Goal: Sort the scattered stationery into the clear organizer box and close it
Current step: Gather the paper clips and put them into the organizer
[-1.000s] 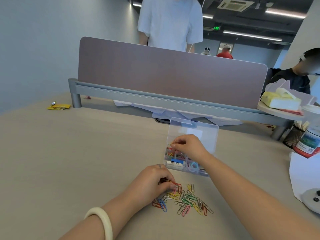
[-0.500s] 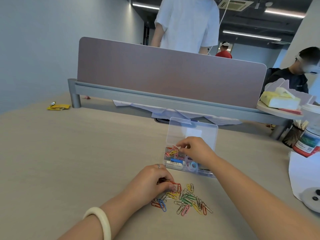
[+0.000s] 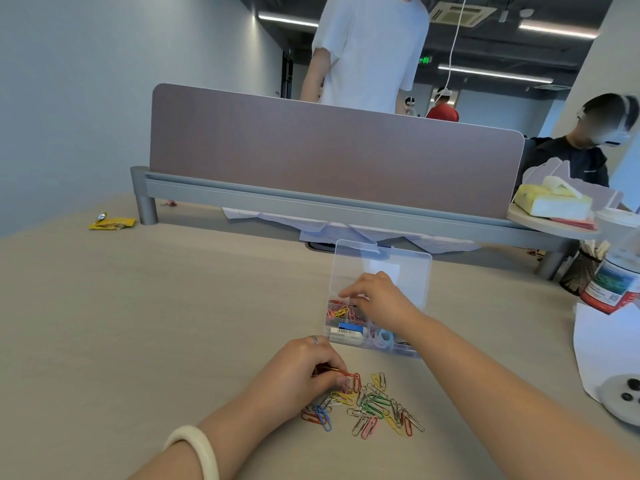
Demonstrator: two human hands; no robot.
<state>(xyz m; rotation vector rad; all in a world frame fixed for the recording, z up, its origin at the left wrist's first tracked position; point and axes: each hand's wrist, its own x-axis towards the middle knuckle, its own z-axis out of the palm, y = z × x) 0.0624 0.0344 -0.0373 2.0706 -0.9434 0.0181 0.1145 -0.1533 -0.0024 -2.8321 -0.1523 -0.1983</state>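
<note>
1. Divider panel (image 3: 329, 157) upright on grey rail (image 3: 277, 199), across far side of desk (image 3: 138, 323).
2. Yellow wrapper (image 3: 110, 222) on desk, just beside rail's L leg.
3. White papers (image 3: 346, 230) stick out under rail.
4. R side: tissue pack (image 3: 554, 202) on round shelf (image 3: 547, 224); below, mesh pen cup (image 3: 578, 271) beside labelled bottle (image 3: 613, 289).
5. White sheet (image 3: 602, 344) at R edge; round white device (image 3: 620, 407) w/ black buttons on it.
6. Behind panel: person in white tee (image 3: 370, 53) standing; person in dark top (image 3: 571, 161) further R.

Head-worn wide view
It faced forward-down, close over the beige desktop (image 3: 156, 323), brown divider panel (image 3: 311, 157) at 12 o'clock.
</note>
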